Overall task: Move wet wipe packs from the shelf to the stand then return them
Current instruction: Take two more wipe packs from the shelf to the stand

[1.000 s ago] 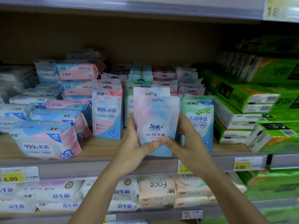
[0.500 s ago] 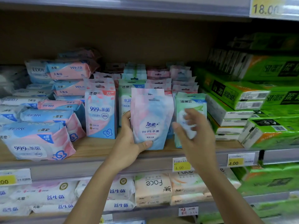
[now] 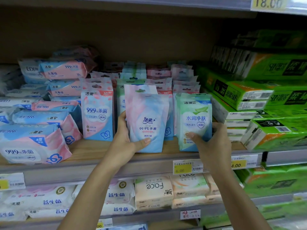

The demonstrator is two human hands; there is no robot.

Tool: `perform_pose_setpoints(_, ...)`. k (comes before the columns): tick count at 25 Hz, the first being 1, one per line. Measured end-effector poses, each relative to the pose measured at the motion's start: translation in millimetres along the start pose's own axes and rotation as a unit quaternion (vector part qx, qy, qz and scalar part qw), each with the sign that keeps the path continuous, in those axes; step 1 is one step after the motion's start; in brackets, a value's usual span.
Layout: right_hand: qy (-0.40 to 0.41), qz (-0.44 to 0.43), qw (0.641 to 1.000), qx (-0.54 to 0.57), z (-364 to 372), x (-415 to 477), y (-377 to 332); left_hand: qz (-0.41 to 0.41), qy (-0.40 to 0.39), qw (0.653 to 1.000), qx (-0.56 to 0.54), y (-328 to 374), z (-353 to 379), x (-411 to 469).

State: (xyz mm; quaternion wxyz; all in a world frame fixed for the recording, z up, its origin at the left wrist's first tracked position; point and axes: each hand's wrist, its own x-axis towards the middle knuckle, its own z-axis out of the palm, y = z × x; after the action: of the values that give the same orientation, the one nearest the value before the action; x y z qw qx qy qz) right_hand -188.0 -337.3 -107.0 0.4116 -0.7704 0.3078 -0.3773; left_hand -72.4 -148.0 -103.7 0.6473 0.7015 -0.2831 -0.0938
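Fingers of the left hand are hiding behind the pink-and-blue wipe pack, thumb pressing its front. The right hand is pinching the green wipe pack, covering its lower corner. Both packs are standing upright on the wooden shelf near its front edge, bare board showing leftward.

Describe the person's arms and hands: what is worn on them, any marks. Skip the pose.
The left forearm and right forearm are bare down to the frame's edge; no sleeve shows. The left hand and right hand wear no gloves, and no ring, watch or bracelet is visible. The left thumbnail looks short and unpainted.
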Motion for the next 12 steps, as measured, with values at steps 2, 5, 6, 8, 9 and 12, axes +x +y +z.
perform_pose_setpoints(2,0.013,-0.006,1.0,0.024,-3,-2,2,-0.002,0.02,1.0,-0.007,1,2,0)
perform_pose_setpoints(5,0.031,-0.017,0.998,0.044,-5,-5,3,-0.005,0.037,0.999,-0.021,3,4,0)
perform_pose_setpoints(6,0.039,-0.021,0.998,0.052,-5,-6,4,-0.005,0.041,0.999,-0.025,3,4,1)
perform_pose_setpoints(8,0.052,-0.036,0.994,0.086,-6,-7,5,-0.005,0.05,0.998,-0.031,2,4,1)
perform_pose_setpoints(9,0.057,-0.043,0.992,0.108,-7,-7,7,-0.005,0.052,0.998,-0.034,2,4,2)
perform_pose_setpoints(12,0.062,-0.043,0.986,0.151,-10,-5,13,-0.007,0.056,0.997,-0.045,2,5,3)
